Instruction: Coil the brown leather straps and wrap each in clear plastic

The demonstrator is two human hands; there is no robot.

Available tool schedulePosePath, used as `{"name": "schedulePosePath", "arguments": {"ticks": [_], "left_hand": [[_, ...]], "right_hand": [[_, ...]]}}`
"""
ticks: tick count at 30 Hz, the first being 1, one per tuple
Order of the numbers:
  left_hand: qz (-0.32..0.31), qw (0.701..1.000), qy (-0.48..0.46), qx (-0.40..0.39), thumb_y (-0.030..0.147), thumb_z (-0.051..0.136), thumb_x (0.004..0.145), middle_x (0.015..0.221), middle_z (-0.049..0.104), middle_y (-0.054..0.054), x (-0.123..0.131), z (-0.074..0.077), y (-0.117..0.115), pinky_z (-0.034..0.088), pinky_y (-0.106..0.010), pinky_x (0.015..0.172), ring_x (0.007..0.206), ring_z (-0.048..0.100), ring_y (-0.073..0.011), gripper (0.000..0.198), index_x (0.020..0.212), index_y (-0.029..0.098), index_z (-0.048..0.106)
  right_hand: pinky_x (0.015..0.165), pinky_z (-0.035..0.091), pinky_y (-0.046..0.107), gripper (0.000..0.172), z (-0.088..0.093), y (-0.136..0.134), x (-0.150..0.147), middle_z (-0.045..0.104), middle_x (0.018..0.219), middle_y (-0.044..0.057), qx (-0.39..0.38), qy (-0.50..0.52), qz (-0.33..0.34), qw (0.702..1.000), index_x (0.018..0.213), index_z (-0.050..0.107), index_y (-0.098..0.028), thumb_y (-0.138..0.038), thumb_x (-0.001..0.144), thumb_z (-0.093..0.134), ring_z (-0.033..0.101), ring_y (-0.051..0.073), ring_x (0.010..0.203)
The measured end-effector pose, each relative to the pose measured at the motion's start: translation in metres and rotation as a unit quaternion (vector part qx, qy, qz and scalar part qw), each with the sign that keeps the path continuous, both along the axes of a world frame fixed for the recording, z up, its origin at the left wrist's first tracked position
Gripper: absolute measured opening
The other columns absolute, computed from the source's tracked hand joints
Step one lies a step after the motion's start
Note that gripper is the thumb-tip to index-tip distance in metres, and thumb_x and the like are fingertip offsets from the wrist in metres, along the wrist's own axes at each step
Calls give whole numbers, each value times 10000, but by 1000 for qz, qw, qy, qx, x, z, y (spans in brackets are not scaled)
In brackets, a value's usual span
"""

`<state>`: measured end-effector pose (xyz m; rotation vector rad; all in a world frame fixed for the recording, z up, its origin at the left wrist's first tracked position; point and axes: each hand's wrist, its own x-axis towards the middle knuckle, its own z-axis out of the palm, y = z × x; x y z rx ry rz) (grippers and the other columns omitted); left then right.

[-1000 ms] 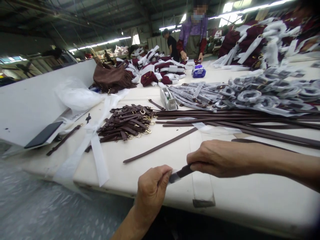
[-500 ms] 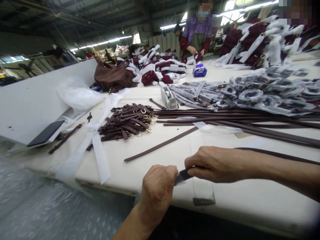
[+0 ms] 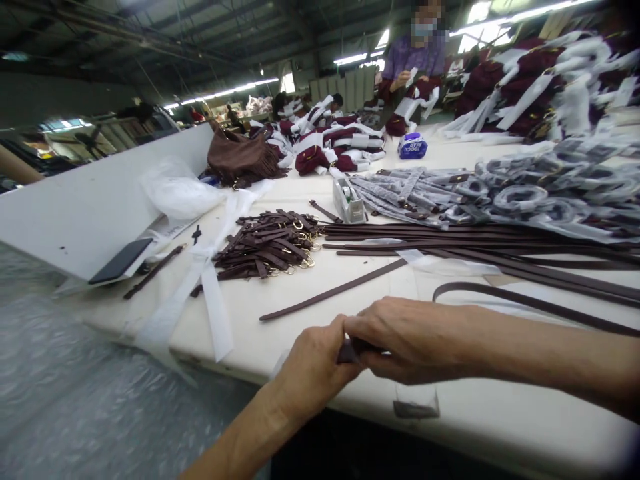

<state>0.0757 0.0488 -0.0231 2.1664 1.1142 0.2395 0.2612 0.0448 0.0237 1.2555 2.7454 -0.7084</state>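
My left hand point(image 3: 317, 357) and my right hand point(image 3: 393, 340) meet above the front edge of the pale table point(image 3: 480, 413). Both are closed on a dark brown leather strap point(image 3: 349, 351), of which only a short bit shows between the fingers. In the right hand, the strap's grip is mostly hidden by the fingers. Behind my right forearm a long strap point(image 3: 465, 287) bends in a loop and runs off to the right. A single brown strap point(image 3: 333, 291) lies flat just beyond my hands.
A pile of short straps with gold clasps point(image 3: 265, 243) lies mid-table, beside a tape dispenser point(image 3: 349, 200). Plastic-wrapped straps point(image 3: 520, 190) are heaped at right. A fringed brown bag point(image 3: 245, 157), a phone-like dark slab point(image 3: 121, 260) and a co-worker point(image 3: 415, 60) stand further off.
My two hands have come together, covering most of the strap between them. The strap behind my right arm now arches up in a loop. The co-worker has lifted a wrapped dark red item.
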Motion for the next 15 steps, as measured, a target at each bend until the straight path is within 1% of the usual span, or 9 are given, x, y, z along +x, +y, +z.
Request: {"name": "schedulePosePath", "arguments": {"ticks": [2, 5, 7, 9, 11, 12, 14, 15], "left_hand": [[20, 1000, 1, 9, 264, 598, 759, 673, 590, 25, -6, 2, 0, 330, -220, 551, 626, 540, -140, 129, 845, 190, 535], [46, 999, 19, 17, 263, 646, 722, 600, 542, 49, -16, 1, -1, 309, -213, 523, 572, 509, -130, 179, 848, 201, 536], [45, 999, 28, 13, 274, 682, 694, 588, 549, 54, -17, -2, 0, 313, -214, 513, 563, 517, -140, 274, 913, 210, 530], [36, 999, 27, 10, 290, 701, 678, 605, 580, 48, -12, -7, -1, 334, -221, 516, 575, 542, -158, 374, 997, 216, 519], [45, 999, 5, 4, 298, 702, 680, 673, 628, 24, -6, -12, -1, 379, -238, 545, 623, 579, -182, 441, 1067, 209, 511], [45, 999, -23, -8, 294, 709, 675, 737, 651, 8, -5, -14, -1, 408, -247, 574, 669, 597, -193, 475, 1096, 205, 509], [17, 993, -110, -49, 282, 749, 633, 954, 659, -33, -11, -14, 1, 460, -263, 681, 828, 613, -210, 604, 1171, 208, 483], [-5, 986, -151, -71, 283, 776, 599, 1086, 622, -56, -19, -14, 3, 466, -274, 752, 924, 597, -218, 710, 1225, 215, 446]], "right_hand": [[472, 271, 207, 184, -3, 11, 12, 594, 659, 20, -29, 23, 12, 999, 890, 590, -159, -295, 808, 497, 472, 110, 524], [466, 292, 188, 298, -6, 22, 31, 535, 621, -14, -85, 43, 7, 995, 834, 583, -150, -428, 849, 477, 441, 91, 526], [451, 281, 181, 309, -4, 24, 30, 506, 587, -29, -83, 49, 3, 995, 796, 585, -144, -436, 844, 495, 414, 78, 499], [442, 265, 181, 248, 2, 20, 17, 507, 568, -36, -59, 53, 8, 997, 785, 598, -144, -383, 825, 543, 399, 68, 473], [466, 280, 179, 144, 8, 16, -4, 552, 599, -29, -50, 65, 29, 996, 810, 620, -149, -288, 798, 583, 431, 66, 488], [488, 294, 178, 102, 10, 15, -13, 582, 632, -22, -51, 70, 42, 995, 830, 630, -154, -237, 777, 600, 459, 70, 514], [523, 307, 177, 141, 11, 14, -26, 623, 698, -12, -48, 77, 60, 994, 884, 640, -169, -173, 745, 621, 498, 77, 562], [520, 301, 179, 148, 9, 15, -28, 627, 703, -11, -40, 78, 63, 994, 891, 639, -171, -177, 744, 626, 497, 78, 559]]}}
